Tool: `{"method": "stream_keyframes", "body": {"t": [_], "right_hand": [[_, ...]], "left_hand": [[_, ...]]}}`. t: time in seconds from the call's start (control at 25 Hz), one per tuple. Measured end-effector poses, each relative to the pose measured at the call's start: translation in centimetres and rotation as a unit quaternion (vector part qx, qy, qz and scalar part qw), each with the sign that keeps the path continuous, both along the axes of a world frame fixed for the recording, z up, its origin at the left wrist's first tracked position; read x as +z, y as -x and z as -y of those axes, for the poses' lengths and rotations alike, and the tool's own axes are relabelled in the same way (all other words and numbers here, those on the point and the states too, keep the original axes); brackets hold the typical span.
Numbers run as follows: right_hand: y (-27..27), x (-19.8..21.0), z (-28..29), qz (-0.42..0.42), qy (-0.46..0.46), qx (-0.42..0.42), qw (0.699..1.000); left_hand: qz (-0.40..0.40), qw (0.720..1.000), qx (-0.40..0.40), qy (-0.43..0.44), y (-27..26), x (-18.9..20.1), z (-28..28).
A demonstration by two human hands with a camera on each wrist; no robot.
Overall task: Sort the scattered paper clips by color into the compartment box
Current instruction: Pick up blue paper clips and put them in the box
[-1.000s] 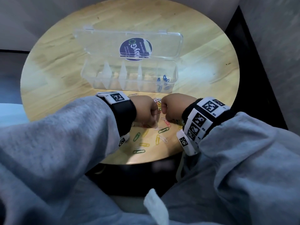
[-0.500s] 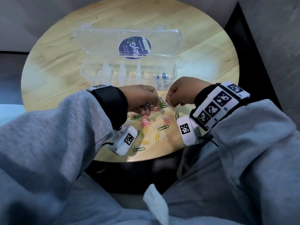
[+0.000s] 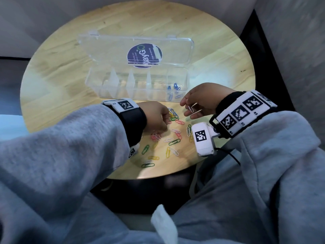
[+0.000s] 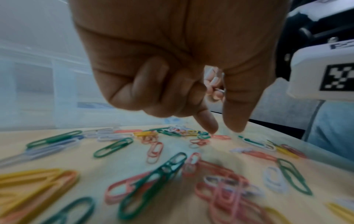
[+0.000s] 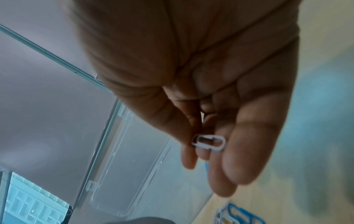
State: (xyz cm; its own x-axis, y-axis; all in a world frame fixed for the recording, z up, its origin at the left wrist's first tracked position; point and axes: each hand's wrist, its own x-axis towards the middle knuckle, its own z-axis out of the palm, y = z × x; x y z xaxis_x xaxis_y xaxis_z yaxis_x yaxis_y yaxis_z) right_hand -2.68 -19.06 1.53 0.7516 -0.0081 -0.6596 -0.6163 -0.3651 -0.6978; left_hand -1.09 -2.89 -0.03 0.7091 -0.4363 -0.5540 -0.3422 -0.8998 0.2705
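Loose paper clips (image 3: 173, 138) in green, yellow, red, white and blue lie scattered near the table's front edge, and the left wrist view shows them close up (image 4: 172, 159). My left hand (image 3: 164, 118) hovers over them with three fingers curled in. Its index finger and thumb (image 4: 223, 128) point down, slightly apart, with nothing between them. My right hand (image 3: 189, 110) is raised to the right of the pile and pinches a white clip (image 5: 208, 142) between thumb and fingers. The clear compartment box (image 3: 112, 81) stands behind, lid open. Blue clips (image 3: 174, 88) lie in its rightmost compartment.
The box lid lies back flat with a dark round sticker (image 3: 144, 55). The round wooden table (image 3: 52, 67) ends close to my lap, and a dark gap runs along its right side. A white wrist camera (image 3: 204, 138) hangs over the pile's right part.
Both hands were fisted together on the pile. They have separated: the right hand has lifted up and to the right with a white clip, while the left has stayed low over the clips.
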Motion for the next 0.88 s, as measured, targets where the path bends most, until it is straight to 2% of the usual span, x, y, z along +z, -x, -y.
{"method": "stream_keyframes", "body": {"t": [0.16,0.28,0.36,0.44,0.56,0.72,0.88], "right_hand": [[-0.1,0.4,0.5,-0.028,-0.078,-0.052,0.995],[-0.3,0.7,1.0,-0.035,-0.107,-0.059,0.992],[-0.2,0.4,1.0,-0.022,-0.038,-0.028,0.999],[0.1,0.0,1.0,-0.001,0.087,0.067,0.994],[0.7,-0.5,0.7,0.013,0.236,0.221,0.946],[1.3,-1.0,-0.3,0.003,0.282,0.263,0.923],[1.2,-2.6,-0.6,-0.005,0.330,0.281,0.901]], "left_hand": [[0.006,0.999,0.025,0.024,-1.0,1.0,-0.6],[-0.121,0.982,0.100,0.102,-1.2,1.3,-0.8],[-0.175,0.973,0.097,0.117,-0.7,1.1,-0.6],[-0.156,0.983,0.053,0.084,-0.1,0.5,-0.3],[-0.101,0.995,0.006,0.022,1.1,-0.4,0.4],[-0.025,0.998,-0.045,-0.044,1.7,-0.6,1.5],[-0.026,0.995,-0.073,-0.066,1.6,-0.7,1.9]]}}
